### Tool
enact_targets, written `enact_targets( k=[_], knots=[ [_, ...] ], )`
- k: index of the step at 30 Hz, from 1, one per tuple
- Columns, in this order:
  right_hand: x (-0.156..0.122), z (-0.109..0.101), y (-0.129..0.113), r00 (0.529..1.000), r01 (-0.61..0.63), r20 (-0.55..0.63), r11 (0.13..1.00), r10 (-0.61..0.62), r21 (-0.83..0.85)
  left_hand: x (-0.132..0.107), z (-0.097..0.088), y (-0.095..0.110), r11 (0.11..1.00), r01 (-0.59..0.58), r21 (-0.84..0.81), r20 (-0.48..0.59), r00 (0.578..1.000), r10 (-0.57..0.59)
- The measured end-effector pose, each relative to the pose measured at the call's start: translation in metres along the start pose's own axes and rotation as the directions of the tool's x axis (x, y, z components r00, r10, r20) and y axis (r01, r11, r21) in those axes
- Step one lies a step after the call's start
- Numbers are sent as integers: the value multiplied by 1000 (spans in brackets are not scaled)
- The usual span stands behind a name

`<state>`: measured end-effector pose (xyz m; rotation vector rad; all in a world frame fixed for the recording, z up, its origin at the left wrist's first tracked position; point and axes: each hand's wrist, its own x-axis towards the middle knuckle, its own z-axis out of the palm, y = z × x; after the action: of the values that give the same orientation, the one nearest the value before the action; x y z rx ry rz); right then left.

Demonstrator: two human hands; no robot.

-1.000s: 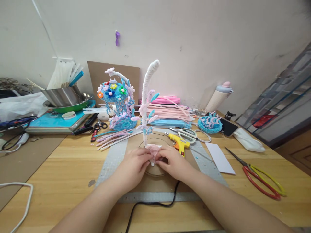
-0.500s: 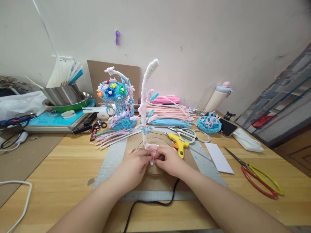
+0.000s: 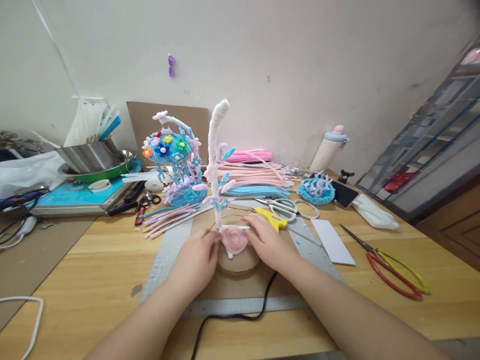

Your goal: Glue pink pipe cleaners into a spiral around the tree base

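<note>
A flat pink coil of fuzzy pipe cleaner [image 3: 235,240] lies on the brown cardboard [image 3: 240,287], against the white foot of an upright wrapped stem [image 3: 214,137]. The stem bears small pink and blue leaves and flowers, and its top bends right. At the coil's left edge, my left hand [image 3: 197,257] is closed, its fingertips by the stem's foot; anything in them is hidden. My right hand [image 3: 272,245] lies along the coil's right side, fingers apart, thumb near its edge. Just behind that hand is a yellow hot glue gun [image 3: 272,218].
Scissors with red and yellow handles [image 3: 393,272] and a white card [image 3: 333,242] lie on the right. Bundles of pipe cleaners [image 3: 255,175] and a finished blue flowered piece [image 3: 172,150] stand behind. A black cord [image 3: 240,316] crosses the front of the mat.
Both hands have drawn apart from the coil's middle to its two sides, so the pink coil now shows whole. The right fingers have opened. The camera view has shifted slightly.
</note>
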<state>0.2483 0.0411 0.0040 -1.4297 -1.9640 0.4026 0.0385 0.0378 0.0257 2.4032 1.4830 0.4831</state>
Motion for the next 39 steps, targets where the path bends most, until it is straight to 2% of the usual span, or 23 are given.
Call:
enact_targets(
  k=[3, 6, 11, 17, 20, 24, 28, 30, 32, 36, 39],
  knots=[
    [-6, 3, -6, 997, 19, 82, 996, -12, -85, 2, -3, -5, 993, 115, 11, -19, 993, -115],
    [-10, 5, -10, 992, 16, 123, 985, 5, -172, 2, -5, -8, 981, 194, 3, 16, 981, -194],
    [-10, -1, -17, 992, 8, 124, 967, 24, -255, 1, -5, -8, 979, 203, -23, 67, 977, -201],
    [-11, -15, -23, 994, -61, 70, 962, 83, -267, 4, -5, -21, 976, 214, 28, 24, 976, -214],
    [-12, -16, -24, 994, -69, 71, 969, 88, -236, 7, -3, -24, 981, 187, 54, -2, 982, -188],
    [-14, -9, -28, 990, 65, 131, 986, -45, -152, 8, -9, -20, 991, 120, 66, -31, 993, -118],
    [-16, -2, -30, 987, 83, 150, 989, -64, -120, -4, -16, -6, 999, -20, 47, 21, 1000, 19],
    [-16, -2, -29, 986, 69, 159, 991, -51, -113, -16, -10, 0, 992, -116, 56, 45, 992, 114],
    [-16, -3, -28, 986, 66, 161, 992, -49, -105, -28, 1, 4, 977, -183, 107, -1, 983, 184],
    [-17, -3, -27, 984, 95, 162, 989, -75, -115, -44, 24, 6, 946, -212, 246, -32, 973, 227],
    [-17, -2, -28, 985, 96, 154, 987, -76, -131, -47, 26, 7, 933, -211, 291, -25, 973, 228]
  ],
)
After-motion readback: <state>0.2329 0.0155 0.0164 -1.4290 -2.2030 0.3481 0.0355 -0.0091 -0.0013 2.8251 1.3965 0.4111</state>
